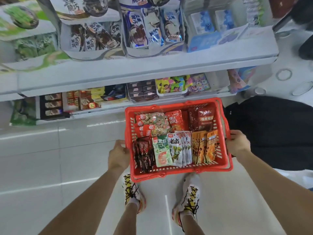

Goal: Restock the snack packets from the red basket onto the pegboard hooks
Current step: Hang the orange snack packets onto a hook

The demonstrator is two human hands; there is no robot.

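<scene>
A red basket (177,173) hangs above the floor in front of me, held by both sides. My left hand (118,156) grips its left rim and my right hand (238,145) grips its right rim. Inside stand several rows of snack packets: dark red ones (144,154) at the near left, a green one (161,152), white ones (179,148), orange ones (205,146) at the near right, red-and-green nut packets (154,123) and dark red packets (202,118) at the far side. No pegboard or hooks show in this view.
White store shelves (135,68) filled with boxed and bagged snacks stand just beyond the basket. A person in dark clothing (274,131) is at the right, close to the basket. My two feet in white-and-yellow shoes (133,192) stand on pale floor tiles.
</scene>
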